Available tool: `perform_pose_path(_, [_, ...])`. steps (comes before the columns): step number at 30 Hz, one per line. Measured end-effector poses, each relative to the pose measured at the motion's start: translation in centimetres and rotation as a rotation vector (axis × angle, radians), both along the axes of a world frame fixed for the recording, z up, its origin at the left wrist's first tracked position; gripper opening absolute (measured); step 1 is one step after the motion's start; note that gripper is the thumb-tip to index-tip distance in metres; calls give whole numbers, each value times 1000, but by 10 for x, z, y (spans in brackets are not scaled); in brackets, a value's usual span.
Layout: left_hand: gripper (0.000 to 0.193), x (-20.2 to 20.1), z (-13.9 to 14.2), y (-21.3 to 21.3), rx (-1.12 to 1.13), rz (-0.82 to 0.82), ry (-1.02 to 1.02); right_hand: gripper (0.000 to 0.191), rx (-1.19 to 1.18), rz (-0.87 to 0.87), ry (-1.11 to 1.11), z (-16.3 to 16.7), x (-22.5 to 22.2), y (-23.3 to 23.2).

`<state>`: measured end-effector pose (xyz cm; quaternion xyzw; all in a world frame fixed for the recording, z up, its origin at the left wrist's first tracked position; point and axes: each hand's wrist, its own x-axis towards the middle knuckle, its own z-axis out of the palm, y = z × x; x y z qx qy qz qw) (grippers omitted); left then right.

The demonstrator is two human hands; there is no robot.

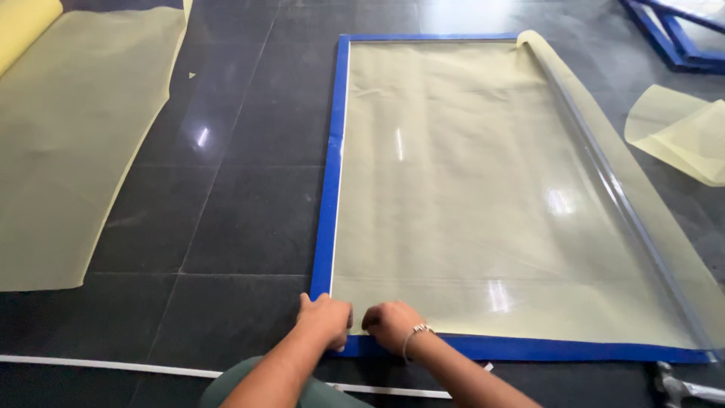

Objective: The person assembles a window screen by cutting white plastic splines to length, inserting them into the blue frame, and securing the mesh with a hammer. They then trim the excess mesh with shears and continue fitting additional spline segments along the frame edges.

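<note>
Mesh sheet (pixel 483 189), pale yellow and see-through, lies stretched over the blue frame (pixel 329 174) that fills the middle and right of the picture, flat on the dark tiled floor (pixel 226 227). My left hand (pixel 325 319) sits at the frame's near left corner, low in the centre of the picture, knuckles up and fingers curled down onto the edge of the mesh where it meets the blue bar. My right hand (pixel 391 325) is just beside it, almost touching, also curled into a loose fist, pinching or pressing the same near edge; I cannot tell whether the cloth is truly caught between my fingers or only held down under them. A metal bracelet (pixel 417 332) circles my right wrist. Along the right side of the frame the mesh overhangs and rolls up into a loose curl (pixel 604 174) running from the upper middle to the lower right. At the far left lies another long sheet of the same yellow mesh (pixel 68 151), spread on the floor, well apart from the frame. A smaller folded piece (pixel 680 132) rests at the right edge, and a second blue frame (pixel 672 38) shows in the upper right corner. A thin white strip (pixel 113 366) runs across the floor at the bottom left.
</note>
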<state>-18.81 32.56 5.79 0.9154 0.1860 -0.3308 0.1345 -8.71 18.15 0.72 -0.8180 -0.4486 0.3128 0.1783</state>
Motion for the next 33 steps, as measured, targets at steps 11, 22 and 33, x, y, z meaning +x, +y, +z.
perform_pose_path(11, [67,-17,-15,-22,21,-269,-240,22,-25,-110,4,-12,8,-8])
perform_pose_path(22, [61,-7,-12,-19,-100,-138,-96,20,-120,170,23,3,26,-9])
perform_pose_path(33, [60,-4,-23,-51,-117,-206,-356,19,156,-199,-8,13,17,-70])
